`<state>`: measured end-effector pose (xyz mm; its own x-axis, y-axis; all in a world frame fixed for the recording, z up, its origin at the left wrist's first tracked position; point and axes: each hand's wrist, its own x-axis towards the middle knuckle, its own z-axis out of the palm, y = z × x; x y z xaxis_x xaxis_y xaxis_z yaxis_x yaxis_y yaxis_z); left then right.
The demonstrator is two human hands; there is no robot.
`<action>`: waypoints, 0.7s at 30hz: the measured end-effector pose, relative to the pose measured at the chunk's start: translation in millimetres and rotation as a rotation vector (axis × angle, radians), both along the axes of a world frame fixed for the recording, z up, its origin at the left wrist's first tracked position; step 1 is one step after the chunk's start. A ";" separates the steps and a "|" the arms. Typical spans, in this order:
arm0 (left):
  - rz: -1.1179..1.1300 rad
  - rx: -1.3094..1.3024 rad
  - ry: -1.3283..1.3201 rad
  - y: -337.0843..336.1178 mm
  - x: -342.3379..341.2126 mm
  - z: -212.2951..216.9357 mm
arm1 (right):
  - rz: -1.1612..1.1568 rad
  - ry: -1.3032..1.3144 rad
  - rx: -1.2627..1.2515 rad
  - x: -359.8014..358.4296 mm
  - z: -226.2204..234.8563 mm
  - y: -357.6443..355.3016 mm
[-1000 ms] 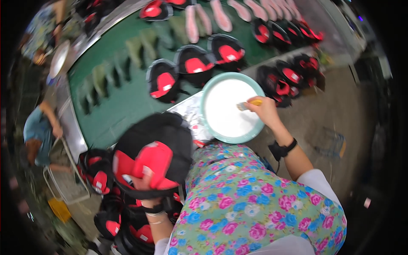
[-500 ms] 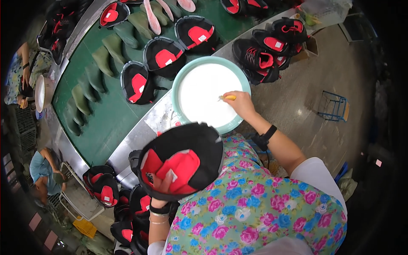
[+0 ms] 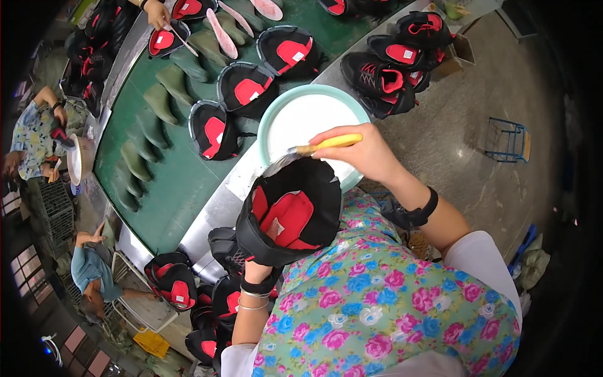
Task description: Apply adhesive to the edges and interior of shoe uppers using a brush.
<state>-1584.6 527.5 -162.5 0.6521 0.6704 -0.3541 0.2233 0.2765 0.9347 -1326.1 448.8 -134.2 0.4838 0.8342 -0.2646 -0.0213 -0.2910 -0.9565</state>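
My left hand holds up a black shoe upper with a red lining, its opening facing up; most of the fingers are hidden behind the upper. In my right hand is a paintbrush with a yellow handle. Its whitish bristles lie at the far rim of the upper. Just beyond stands a pale green basin of white liquid, partly covered by the upper and my right hand.
A green conveyor belt carries several dark green shoe lasts, black-red uppers and pink insoles. Shoes are piled right of the basin. More uppers lie lower left. A co-worker's hand holds a thin stick at the top left.
My right hand has lifted the brush out of the white liquid and brought it to the upper's rim. The upper has tilted and shifted right. A co-worker's hand has appeared at the top left.
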 end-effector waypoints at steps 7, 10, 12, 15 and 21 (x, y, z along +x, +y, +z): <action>0.166 -0.077 -0.084 2.7 -19.3 -4.2 | -0.155 -0.360 -0.075 -8.2 -7.2 -23.8; 0.346 -0.055 -0.159 1.5 -20.8 -14.4 | -0.142 -0.404 -0.064 -29.8 1.9 -26.1; 0.308 0.191 -0.081 3.8 -22.8 -23.9 | -0.103 -0.355 -0.080 -41.3 10.6 -25.5; 0.312 0.334 -0.100 7.3 -30.8 -34.5 | -0.013 -0.269 -0.124 -50.6 27.6 -25.1; 0.212 0.317 -0.044 6.5 -50.6 -32.4 | 0.106 0.003 -0.087 -55.1 59.0 -28.7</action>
<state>-1635.2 533.9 -194.9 0.4971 0.8638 -0.0824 0.1496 0.0082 0.9887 -1381.2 420.1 -75.2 0.3931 0.8546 -0.3394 0.0114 -0.3736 -0.9275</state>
